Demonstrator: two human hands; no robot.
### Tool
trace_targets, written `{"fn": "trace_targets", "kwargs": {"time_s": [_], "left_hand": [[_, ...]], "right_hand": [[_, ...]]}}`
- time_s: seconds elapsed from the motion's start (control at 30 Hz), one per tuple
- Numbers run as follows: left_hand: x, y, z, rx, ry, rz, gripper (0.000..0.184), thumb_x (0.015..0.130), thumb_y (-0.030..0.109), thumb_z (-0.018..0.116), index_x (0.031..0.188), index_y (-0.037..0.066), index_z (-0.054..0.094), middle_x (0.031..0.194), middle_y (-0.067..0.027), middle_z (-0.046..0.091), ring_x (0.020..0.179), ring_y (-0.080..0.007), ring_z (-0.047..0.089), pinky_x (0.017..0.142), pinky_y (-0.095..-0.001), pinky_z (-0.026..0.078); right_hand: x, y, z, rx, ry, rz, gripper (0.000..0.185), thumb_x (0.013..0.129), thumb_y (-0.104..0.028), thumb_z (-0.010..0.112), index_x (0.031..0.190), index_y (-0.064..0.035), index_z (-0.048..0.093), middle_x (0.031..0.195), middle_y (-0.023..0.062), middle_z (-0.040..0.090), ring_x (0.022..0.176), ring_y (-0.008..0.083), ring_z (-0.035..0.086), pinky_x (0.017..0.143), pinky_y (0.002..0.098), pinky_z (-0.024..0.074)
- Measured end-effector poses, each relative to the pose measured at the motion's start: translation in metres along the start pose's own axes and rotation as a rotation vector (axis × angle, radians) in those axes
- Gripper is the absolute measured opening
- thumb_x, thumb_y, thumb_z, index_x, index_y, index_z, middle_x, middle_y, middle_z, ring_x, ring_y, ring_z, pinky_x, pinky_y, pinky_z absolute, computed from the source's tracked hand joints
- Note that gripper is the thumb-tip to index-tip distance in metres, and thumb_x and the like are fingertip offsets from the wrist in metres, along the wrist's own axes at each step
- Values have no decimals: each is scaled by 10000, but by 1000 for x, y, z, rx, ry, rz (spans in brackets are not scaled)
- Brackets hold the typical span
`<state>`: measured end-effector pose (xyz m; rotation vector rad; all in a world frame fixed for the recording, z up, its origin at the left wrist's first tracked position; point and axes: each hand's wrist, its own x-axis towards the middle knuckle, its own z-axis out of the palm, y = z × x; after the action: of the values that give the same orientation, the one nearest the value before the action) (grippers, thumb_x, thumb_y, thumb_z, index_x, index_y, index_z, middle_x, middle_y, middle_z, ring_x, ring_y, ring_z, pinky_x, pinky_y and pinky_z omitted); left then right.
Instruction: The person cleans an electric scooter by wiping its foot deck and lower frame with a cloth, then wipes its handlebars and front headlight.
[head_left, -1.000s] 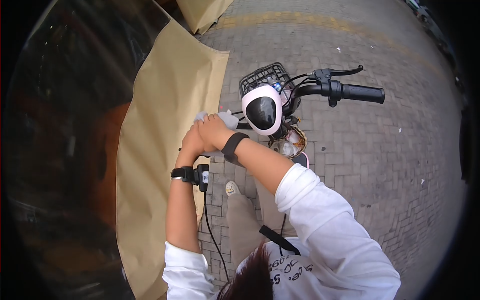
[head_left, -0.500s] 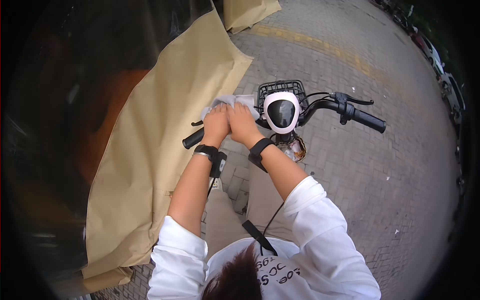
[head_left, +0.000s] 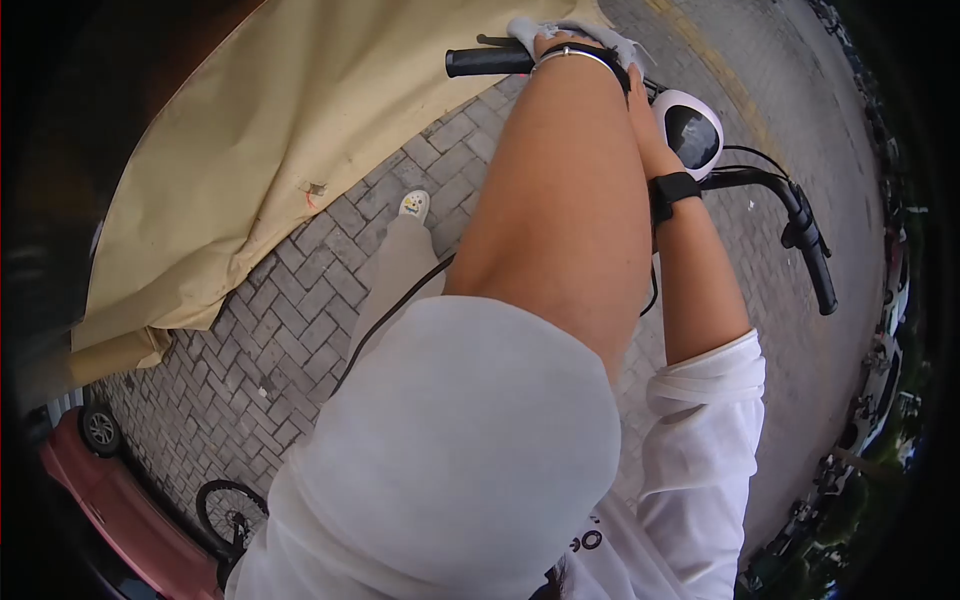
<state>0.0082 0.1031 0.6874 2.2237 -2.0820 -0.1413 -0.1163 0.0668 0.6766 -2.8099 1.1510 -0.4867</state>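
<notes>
A crumpled grey-white cloth (head_left: 626, 48) lies over the inner left part of an electric bike's handlebar, beside the black left grip (head_left: 488, 62). My left hand (head_left: 570, 42) is closed on the cloth, its fingers partly hidden by the wrist and bracelet. Close against it, my right hand (head_left: 643, 108) also grips the cloth, with its fingertips mostly covered. Just right of that hand is the pale pink-white display housing (head_left: 692, 135) with a dark face. My left forearm crosses the middle of the view and hides much of the bike.
A tan tarp (head_left: 250, 140) hangs along the left. Beyond the display, the right handlebar grip (head_left: 820, 280) sticks out. Grey brick paving (head_left: 310, 270) lies below, with a red car (head_left: 130, 510) and a bicycle wheel (head_left: 230, 510) at lower left. Parked vehicles line the right edge.
The view has swung, so the handlebar and both hands now sit higher and further right. My left arm looms larger in front. Both hands stay together on the cloth.
</notes>
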Motion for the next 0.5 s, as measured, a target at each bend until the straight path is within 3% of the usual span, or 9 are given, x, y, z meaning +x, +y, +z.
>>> {"fn": "trace_targets", "kwargs": {"time_s": [0.1,0.17,0.2,0.27,0.4,0.5], "left_hand": [[-17,2,10,10,-163,-23,447,811,224,504,1242,152,406,1262,-64,442,1172,-224,414,906,-411,373],[-26,9,8,14,-263,-27,450,809,222,507,1242,149,406,1264,-66,439,1173,-224,412,908,-412,371],[-27,16,3,15,-304,-19,452,808,221,508,1242,148,406,1265,-66,438,1174,-224,411,909,-412,370],[-36,29,-7,22,-401,0,455,805,219,511,1242,145,405,1267,-67,436,1176,-224,410,912,-413,368],[-53,42,-40,55,-581,29,462,801,215,516,1243,140,404,1271,-70,431,1180,-225,406,916,-414,364],[-48,32,-84,120,-648,28,467,797,213,520,1243,136,403,1275,-72,428,1182,-225,403,919,-415,362]], "right_hand": [[-2,-15,-12,-69,-32,77,794,594,-120,645,1269,21,252,1261,322,266,1228,435,230,1007,449,246],[2,-5,-6,-40,-151,159,528,733,-282,574,1144,24,450,1243,290,308,1189,421,281,978,442,287],[3,-1,-7,-49,-157,164,528,733,-282,574,1144,24,450,1243,290,308,1189,421,281,978,442,287],[2,-3,-7,-188,1,-105,554,721,-305,588,1156,7,446,1179,277,362,1085,395,370,926,436,336],[4,-15,-15,-480,-93,-116,539,716,-305,598,1156,-27,460,1125,273,390,1009,378,400,883,429,363],[-3,-20,-26,-8,-24,3,548,724,-346,592,1205,-123,453,1180,291,357,1099,436,335,931,450,321]]}}
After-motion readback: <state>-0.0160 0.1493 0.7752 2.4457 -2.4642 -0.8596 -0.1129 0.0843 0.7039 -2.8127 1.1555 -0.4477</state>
